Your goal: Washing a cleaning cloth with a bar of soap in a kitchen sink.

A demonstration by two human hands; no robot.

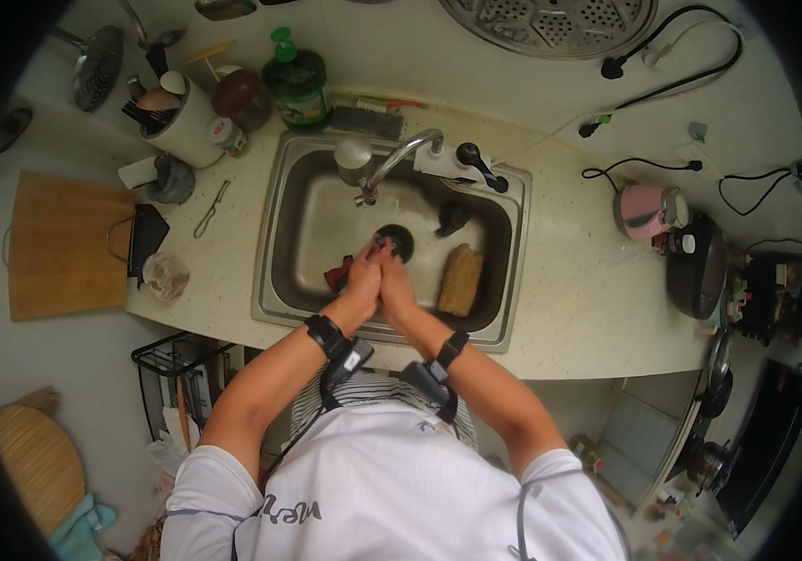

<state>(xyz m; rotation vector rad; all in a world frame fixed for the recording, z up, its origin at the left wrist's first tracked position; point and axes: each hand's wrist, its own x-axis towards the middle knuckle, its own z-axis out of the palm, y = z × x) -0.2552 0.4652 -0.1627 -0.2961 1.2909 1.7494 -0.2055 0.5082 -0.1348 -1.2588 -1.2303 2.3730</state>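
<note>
My left hand and my right hand are pressed together, palm towards palm, low over a stainless steel sink. Their fingers are blurred, and whatever may lie between the palms is hidden. Just beyond the fingertips is the dark round drain. A dark red object, perhaps a cloth, lies in the basin beside my left hand and is partly covered by it. To the right of my right hand rests a tan loofah sponge. A small black object lies farther back in the basin.
A curved metal faucet with a black lever reaches over the basin. Behind the sink stands a green pump bottle. A utensil holder and stone mortar are at left, a pink kettle at right.
</note>
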